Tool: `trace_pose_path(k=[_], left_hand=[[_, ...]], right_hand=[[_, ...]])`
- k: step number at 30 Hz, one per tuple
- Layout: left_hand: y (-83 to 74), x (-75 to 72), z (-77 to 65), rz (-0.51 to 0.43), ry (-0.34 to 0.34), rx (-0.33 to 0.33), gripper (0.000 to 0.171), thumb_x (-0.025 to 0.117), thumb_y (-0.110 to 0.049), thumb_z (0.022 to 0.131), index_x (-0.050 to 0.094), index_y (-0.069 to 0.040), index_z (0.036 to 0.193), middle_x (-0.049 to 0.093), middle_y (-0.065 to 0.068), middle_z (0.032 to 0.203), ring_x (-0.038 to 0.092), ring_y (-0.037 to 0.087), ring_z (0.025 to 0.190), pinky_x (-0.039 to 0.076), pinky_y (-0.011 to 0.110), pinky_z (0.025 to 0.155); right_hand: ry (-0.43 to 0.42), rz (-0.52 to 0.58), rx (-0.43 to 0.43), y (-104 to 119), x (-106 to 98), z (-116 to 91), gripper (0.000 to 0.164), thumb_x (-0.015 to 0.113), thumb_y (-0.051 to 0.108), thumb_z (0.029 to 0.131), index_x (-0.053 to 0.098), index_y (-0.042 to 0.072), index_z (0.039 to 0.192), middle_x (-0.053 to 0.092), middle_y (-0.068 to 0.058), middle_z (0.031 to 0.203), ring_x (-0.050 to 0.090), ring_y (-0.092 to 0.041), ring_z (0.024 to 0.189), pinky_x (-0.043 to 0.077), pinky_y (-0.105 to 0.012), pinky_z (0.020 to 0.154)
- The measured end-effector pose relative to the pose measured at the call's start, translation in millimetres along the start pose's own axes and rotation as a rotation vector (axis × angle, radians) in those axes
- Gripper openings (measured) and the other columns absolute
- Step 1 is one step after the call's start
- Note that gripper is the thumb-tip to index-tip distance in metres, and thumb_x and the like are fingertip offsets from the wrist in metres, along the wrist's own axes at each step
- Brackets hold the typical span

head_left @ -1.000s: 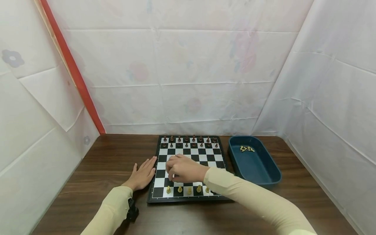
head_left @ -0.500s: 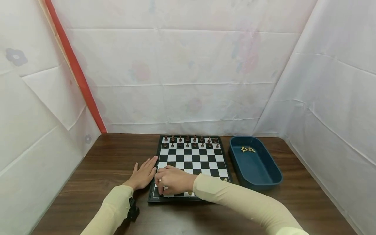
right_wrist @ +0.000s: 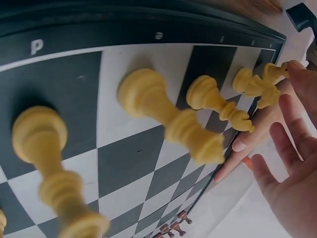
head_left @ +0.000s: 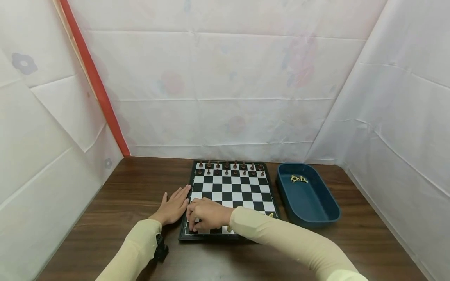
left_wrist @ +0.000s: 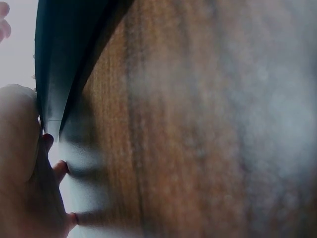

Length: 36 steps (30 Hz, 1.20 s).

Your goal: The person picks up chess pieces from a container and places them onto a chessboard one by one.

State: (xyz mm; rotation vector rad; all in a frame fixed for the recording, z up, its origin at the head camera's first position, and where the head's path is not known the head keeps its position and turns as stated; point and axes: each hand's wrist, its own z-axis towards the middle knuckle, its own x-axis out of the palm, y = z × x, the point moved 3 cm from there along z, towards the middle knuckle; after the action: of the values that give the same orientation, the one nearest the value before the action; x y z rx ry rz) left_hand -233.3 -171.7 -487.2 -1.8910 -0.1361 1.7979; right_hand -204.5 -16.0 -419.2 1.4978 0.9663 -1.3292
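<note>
My right hand (head_left: 209,214) is over the near-left corner of the black-and-white chessboard (head_left: 222,187). In the right wrist view, its fingers pinch the top of a pale yellow chess piece (right_wrist: 273,73) at the corner square; the top is partly hidden. Beside that piece along the near row stand a yellow knight (right_wrist: 258,88), a bishop (right_wrist: 210,96) and taller yellow pieces, including a crowned one (right_wrist: 171,116). My left hand (head_left: 173,207) lies flat with spread fingers, its fingertips at the board's left edge. In the left wrist view it appears beside the dark board side (left_wrist: 64,54).
Dark red-brown chess pieces (head_left: 226,166) fill the two far rows. Right of the board is a blue tray (head_left: 309,210) holding several yellow pieces (head_left: 299,179). White sheets (head_left: 218,89) enclose the wooden table (head_left: 151,171) at the back and sides.
My right hand has moved from above the board's middle-left to the near-left corner and has stayed there over the last half second. The left hand keeps its place at the board's edge.
</note>
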Motion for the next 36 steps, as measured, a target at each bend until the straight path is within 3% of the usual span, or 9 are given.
trace_pose_path(k=[5, 13, 22, 31, 33, 36], left_hand=[[-1.7, -0.3, 0.7, -0.001, -0.005, 0.003, 0.052, 0.031, -0.024, 0.105, 0.020, -0.005, 0.152, 0.022, 0.015, 0.156, 0.018, 0.039, 0.141, -0.002, 0.070, 0.102], [-1.9, 0.0, 1.5, 0.005, -0.002, 0.015, 0.052, 0.031, -0.023, 0.105, 0.019, -0.004, 0.152, 0.021, 0.015, 0.156, 0.018, 0.039, 0.141, -0.002, 0.071, 0.102], [-1.9, -0.4, 2.3, -0.001, -0.003, 0.010, 0.052, 0.030, -0.024, 0.105, 0.019, -0.005, 0.152, 0.021, 0.015, 0.156, 0.017, 0.038, 0.141, -0.003, 0.070, 0.103], [-0.4, 1.1, 2.6, 0.013, -0.004, 0.006, 0.053, 0.030, -0.025, 0.105, 0.019, -0.005, 0.152, 0.021, 0.015, 0.156, 0.017, 0.038, 0.142, -0.003, 0.070, 0.102], [-0.7, 0.9, 1.7, 0.010, -0.004, 0.003, 0.053, 0.030, -0.025, 0.105, 0.019, -0.005, 0.152, 0.021, 0.015, 0.156, 0.017, 0.038, 0.142, -0.003, 0.070, 0.102], [-0.8, 0.8, 0.1, -0.002, -0.002, -0.009, 0.053, 0.031, -0.026, 0.105, 0.020, -0.005, 0.152, 0.021, 0.015, 0.156, 0.017, 0.038, 0.142, -0.003, 0.070, 0.102]], right_hand=[[-0.001, 0.081, 0.025, -5, -1, 4, 0.006, 0.072, 0.025, 0.087, 0.078, 0.026, 0.089, 0.060, 0.014, 0.104, 0.047, 0.000, 0.096, 0.036, -0.012, 0.080], [-0.004, 0.120, 0.080, -11, -2, 9, 0.005, 0.073, 0.024, 0.085, 0.078, 0.026, 0.087, 0.060, 0.018, 0.098, 0.046, 0.001, 0.091, 0.036, -0.012, 0.077], [0.023, 0.353, 0.085, -11, -6, 10, 0.006, 0.074, 0.011, 0.083, 0.079, 0.012, 0.086, 0.063, 0.010, 0.092, 0.050, 0.002, 0.088, 0.034, -0.012, 0.085], [0.013, 0.285, 0.076, -14, -4, 12, 0.009, 0.071, 0.012, 0.086, 0.078, 0.011, 0.091, 0.063, 0.010, 0.092, 0.051, 0.002, 0.088, 0.034, -0.014, 0.091], [0.008, 0.283, 0.084, -15, -5, 12, 0.009, 0.072, 0.012, 0.086, 0.078, 0.012, 0.092, 0.063, 0.010, 0.093, 0.052, 0.002, 0.090, 0.034, -0.021, 0.100], [0.003, 0.256, 0.093, -17, -5, 11, 0.009, 0.072, 0.015, 0.086, 0.078, 0.015, 0.092, 0.062, 0.011, 0.095, 0.051, 0.002, 0.092, 0.033, -0.025, 0.102]])
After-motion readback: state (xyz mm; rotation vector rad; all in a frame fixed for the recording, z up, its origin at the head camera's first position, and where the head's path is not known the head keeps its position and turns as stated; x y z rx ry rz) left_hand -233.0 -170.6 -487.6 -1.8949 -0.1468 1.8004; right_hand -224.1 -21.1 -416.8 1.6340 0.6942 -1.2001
